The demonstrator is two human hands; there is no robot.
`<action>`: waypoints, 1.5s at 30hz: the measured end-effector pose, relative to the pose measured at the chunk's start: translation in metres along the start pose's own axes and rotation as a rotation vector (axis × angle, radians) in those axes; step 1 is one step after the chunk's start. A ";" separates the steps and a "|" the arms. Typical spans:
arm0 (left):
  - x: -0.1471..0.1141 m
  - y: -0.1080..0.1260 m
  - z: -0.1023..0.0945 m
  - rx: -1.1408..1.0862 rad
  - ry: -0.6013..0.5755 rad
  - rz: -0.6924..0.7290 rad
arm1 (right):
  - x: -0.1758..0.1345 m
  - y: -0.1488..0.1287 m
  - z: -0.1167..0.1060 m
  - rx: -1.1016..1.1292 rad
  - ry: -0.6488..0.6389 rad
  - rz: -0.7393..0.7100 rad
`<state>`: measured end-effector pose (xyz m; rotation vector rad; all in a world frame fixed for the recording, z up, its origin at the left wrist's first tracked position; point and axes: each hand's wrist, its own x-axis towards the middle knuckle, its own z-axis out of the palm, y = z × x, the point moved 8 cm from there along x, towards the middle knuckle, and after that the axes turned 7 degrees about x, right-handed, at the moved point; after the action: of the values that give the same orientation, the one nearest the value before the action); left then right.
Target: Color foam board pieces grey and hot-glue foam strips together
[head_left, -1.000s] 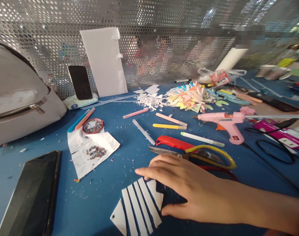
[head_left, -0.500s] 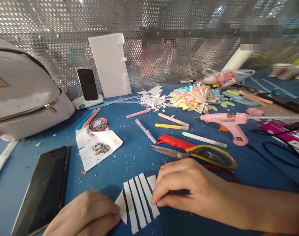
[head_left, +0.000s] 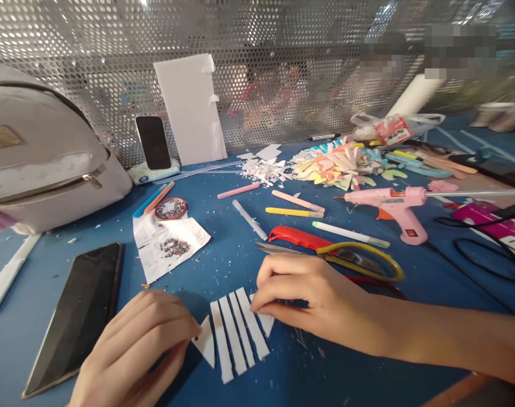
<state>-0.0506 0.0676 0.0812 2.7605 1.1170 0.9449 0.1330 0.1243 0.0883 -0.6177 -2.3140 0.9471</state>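
Several narrow white strips [head_left: 233, 328], which look like foam or thick paper, lie side by side on the blue table in front of me. At their left end is a white triangular piece [head_left: 206, 343], and the closed fingertips of my left hand [head_left: 141, 345] are on its left corner. At the right end is another white pointed piece [head_left: 266, 323], partly covered by my right hand [head_left: 299, 288], whose thumb and fingers are pinched at its upper edge. Just behind my right hand lie yellow-handled scissors [head_left: 359, 255] and a red-handled tool [head_left: 297, 237].
A phone [head_left: 77, 314] lies at left, near a grey backpack [head_left: 49, 147]. Beads [head_left: 174, 247] rest on white paper. Several markers [head_left: 294, 212], a pink glue gun [head_left: 393, 203] and coloured scraps [head_left: 337, 164] lie behind. A white board [head_left: 191, 110] leans on the perforated metal panel.
My right hand has moved from the rightmost strip's lower part up to the pointed piece at the right, which shows more now. My left hand stays by the triangular piece. The view has shifted slightly.
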 end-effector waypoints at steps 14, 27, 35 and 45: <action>-0.025 0.007 0.007 0.179 -0.022 0.214 | 0.017 -0.003 0.005 0.055 0.076 -0.007; -0.031 0.003 0.009 0.183 -0.069 0.245 | 0.023 0.004 0.012 0.038 0.078 -0.016; -0.032 0.002 0.013 0.225 -0.085 0.247 | 0.019 0.006 0.012 -0.014 0.058 0.007; -0.025 0.005 0.009 0.230 -0.061 0.252 | 0.013 0.002 0.011 -0.150 0.044 -0.070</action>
<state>-0.0561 0.0497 0.0621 3.1510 0.9397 0.7882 0.1167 0.1277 0.0844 -0.6076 -2.3656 0.7262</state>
